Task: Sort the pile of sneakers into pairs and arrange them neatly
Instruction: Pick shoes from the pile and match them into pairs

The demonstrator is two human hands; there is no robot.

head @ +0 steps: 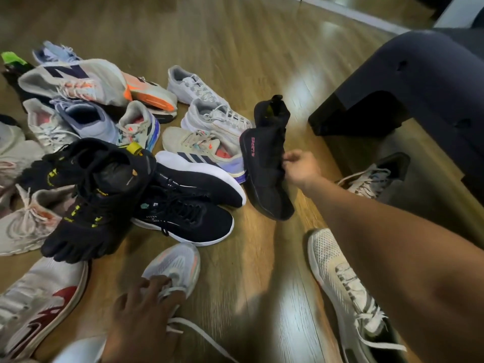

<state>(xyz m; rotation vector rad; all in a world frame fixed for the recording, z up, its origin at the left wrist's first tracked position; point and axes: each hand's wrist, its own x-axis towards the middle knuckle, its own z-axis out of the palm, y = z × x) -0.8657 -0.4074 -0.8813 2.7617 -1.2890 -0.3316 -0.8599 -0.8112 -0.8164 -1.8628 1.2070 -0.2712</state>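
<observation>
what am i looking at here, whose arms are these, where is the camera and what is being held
No machine: these are a person's two bare arms, seen by one wide-angle camera worn on the head, looking forward and down. On the wooden floor lies a jumbled pile of sneakers, including a black toe shoe with yellow marks. The right hand holds a black sneaker with pink lettering, tilted up at the pile's edge. The left hand curls its fingers over the laces of a pale sneaker with orange accents on the floor. A white mesh sneaker lies apart, below the right arm.
</observation>
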